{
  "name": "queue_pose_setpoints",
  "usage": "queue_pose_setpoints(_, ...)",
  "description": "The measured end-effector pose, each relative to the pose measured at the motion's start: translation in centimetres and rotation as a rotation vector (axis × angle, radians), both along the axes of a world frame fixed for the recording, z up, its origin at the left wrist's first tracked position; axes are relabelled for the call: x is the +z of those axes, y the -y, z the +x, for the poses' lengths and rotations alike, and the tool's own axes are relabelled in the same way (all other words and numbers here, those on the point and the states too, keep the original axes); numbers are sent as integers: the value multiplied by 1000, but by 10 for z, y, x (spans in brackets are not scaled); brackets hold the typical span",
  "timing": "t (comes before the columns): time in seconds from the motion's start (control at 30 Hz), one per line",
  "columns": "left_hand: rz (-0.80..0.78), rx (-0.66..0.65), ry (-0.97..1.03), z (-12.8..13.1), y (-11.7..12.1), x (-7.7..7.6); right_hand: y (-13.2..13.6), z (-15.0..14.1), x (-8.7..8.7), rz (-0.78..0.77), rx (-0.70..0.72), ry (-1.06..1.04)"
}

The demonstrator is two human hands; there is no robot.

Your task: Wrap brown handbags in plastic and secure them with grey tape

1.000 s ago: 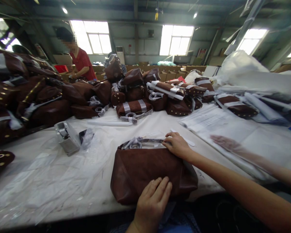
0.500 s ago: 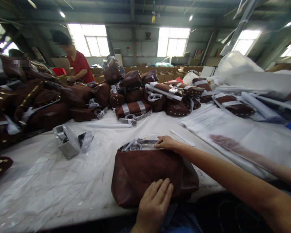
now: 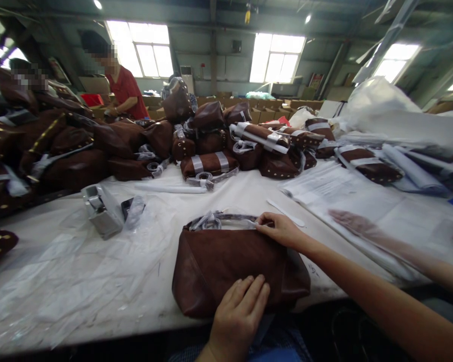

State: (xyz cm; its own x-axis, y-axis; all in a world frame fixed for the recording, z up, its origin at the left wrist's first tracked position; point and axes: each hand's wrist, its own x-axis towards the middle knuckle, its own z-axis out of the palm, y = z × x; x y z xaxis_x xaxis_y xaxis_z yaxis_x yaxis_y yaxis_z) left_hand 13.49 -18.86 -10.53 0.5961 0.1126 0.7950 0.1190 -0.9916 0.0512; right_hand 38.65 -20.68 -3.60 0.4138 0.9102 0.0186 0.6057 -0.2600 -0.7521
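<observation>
Head view: The brown bag (image 3: 234, 261) lies on the white-covered table (image 3: 136, 281) at the near edge, with its opening toward 12 o'clock. The wrapped strap (image 3: 210, 219) is seated in the opening at the bag's 11 o'clock.

Left hand (image 3: 239, 311): positioned at the bag's 6 o'clock. The fingers are extended, side by side, and placed flat against the front panel; the grip is open. The bag extends from these fingers toward 9, 12 and 3 o'clock.

Right hand (image 3: 281, 230): positioned at the bag's 1 o'clock. Thumb and fingertips are closed on the rim of the opening; the exact layer pinched cannot be determined. The main body of the bag lies from this grip toward 7 o'clock.

Surrounding items, referenced to the bag: white strip (image 3: 286, 213) at 1 o'clock, just beyond the right hand; tape dispenser (image 3: 102, 213) at 10 o'clock, with a dark object (image 3: 127, 207) and crumpled film beside it; plastic sheets (image 3: 324, 193) at 2 o'clock. A co-worker's hand (image 3: 353, 222) is at 2 o'clock, seen through or under translucent film. The pile of brown bags (image 3: 207, 130) spans 10 to 1 o'clock. A person in red (image 3: 126, 93) stands beyond it at 11 o'clock.
</observation>
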Motion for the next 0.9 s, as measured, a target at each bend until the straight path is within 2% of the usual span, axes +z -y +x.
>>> queue_pose_setpoints(0.17,-1,-6,-23,-1,1,1,-11,3,-6,-33,-52,2)
queue_pose_setpoints(0.3,8,-7,-16,-2,1,1,-31,11,-14,-12,-65,-127)
queue_pose_setpoints(0.43,13,-14,-37,-3,-2,0,-44,11,-16,10,1,-368)
queue_pose_setpoints(0.6,10,-21,-74,-4,-17,3,-44,13,-5,36,132,-645)
queue_pose_setpoints(0.77,14,-46,-138,-1,-37,2,-43,24,-1,59,215,-759)
queue_pose_setpoints(0.9,23,-47,-157,2,-43,0,-43,28,-4,137,231,-833)
